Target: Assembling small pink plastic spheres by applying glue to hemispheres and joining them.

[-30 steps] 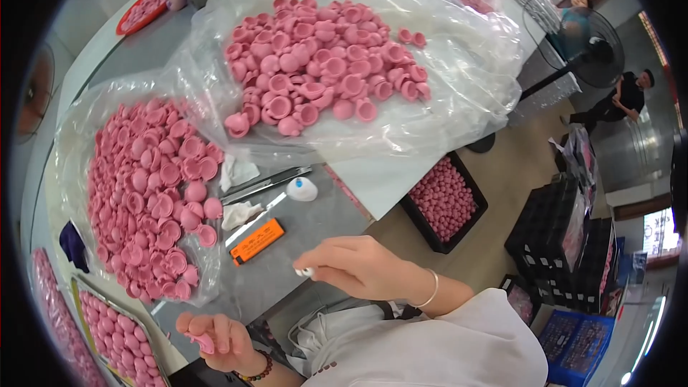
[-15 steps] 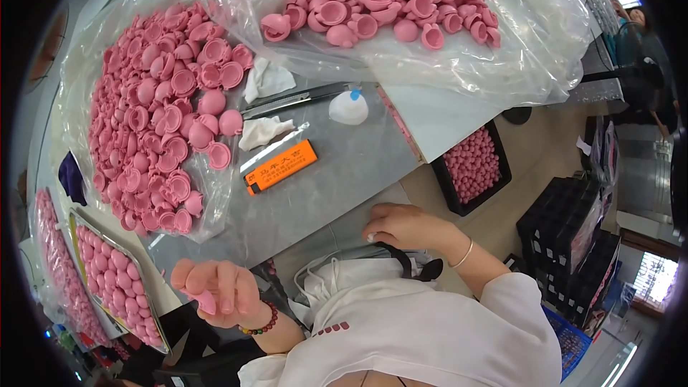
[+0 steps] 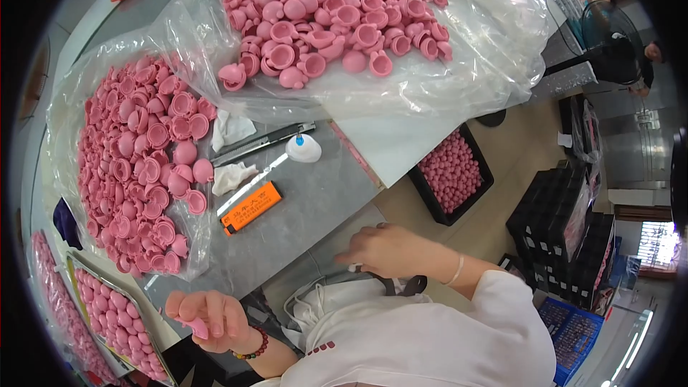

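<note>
My left hand (image 3: pixel 208 317) sits low at the table's near edge, fingers curled around a small pink rubber piece (image 3: pixel 196 328). My right hand (image 3: pixel 382 249) rests at the table's front edge above my lap, fingertips pinched on a tiny white bit (image 3: pixel 353 268). Two heaps of pink rubber cups lie on clear plastic sheets: one at the left (image 3: pixel 143 165), one at the top (image 3: pixel 330 18). Nearest my left hand is a tray of pink pieces (image 3: pixel 115 319).
On the grey table (image 3: pixel 308 201) lie an orange lighter-shaped box (image 3: pixel 251 208), a white teardrop-shaped object (image 3: pixel 304 148), a dark metal tool (image 3: pixel 261 142) and crumpled white tissue (image 3: pixel 233 176). A black crate of pink pieces (image 3: pixel 451 175) and stacked black trays (image 3: pixel 552 208) stand on the floor. A fan (image 3: pixel 609 29) stands right.
My right hand has drawn back from the table top to its front edge near my lap. My left hand stays low, holding the pink piece. The view has shifted slightly.
</note>
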`<state>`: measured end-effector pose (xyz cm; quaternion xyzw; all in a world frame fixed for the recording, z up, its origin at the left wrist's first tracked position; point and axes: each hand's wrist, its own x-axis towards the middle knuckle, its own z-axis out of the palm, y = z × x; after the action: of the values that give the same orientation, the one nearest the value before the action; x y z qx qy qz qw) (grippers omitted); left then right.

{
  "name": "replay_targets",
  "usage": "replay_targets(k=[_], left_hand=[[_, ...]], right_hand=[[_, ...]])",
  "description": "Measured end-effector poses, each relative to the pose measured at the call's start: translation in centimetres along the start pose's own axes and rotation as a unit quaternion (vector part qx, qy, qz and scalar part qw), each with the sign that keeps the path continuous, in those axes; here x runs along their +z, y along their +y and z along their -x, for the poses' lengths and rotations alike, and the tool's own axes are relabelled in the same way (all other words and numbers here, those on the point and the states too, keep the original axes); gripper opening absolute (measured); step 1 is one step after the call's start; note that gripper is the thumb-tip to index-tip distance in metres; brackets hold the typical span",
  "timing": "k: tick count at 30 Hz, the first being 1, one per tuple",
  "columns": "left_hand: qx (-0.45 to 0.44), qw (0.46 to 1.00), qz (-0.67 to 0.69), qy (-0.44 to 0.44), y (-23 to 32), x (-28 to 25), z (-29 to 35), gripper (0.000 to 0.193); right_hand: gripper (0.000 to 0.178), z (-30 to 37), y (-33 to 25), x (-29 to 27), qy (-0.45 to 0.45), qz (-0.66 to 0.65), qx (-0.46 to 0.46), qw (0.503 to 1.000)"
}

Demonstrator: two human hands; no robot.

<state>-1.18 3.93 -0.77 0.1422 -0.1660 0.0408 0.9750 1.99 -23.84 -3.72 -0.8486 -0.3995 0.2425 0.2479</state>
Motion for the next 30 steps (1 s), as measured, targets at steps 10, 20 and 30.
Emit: replay_targets(k=[10,20,30], left_hand=[[-0.012,0.997,-0.007,0.081,-1.5,0.4,0.0,0.04],[-0.04,0.985,-0.136,0.099,-1.8,-0.9,2.2,0.049],[0.004,0.94,-0.322,0.112,-2.8,-0.7,0.9,0.053]], right_hand=[[0.02,-1.3,8.6,-17.7,0.562,0.164,0.106,0.804],[0.026,-2.4,-1.2,-13.2,0.252,-0.245,0.031,0.936],[0.027,-2.9,-1.0,-8.5,0.325,0.067,0.037,0.943]])
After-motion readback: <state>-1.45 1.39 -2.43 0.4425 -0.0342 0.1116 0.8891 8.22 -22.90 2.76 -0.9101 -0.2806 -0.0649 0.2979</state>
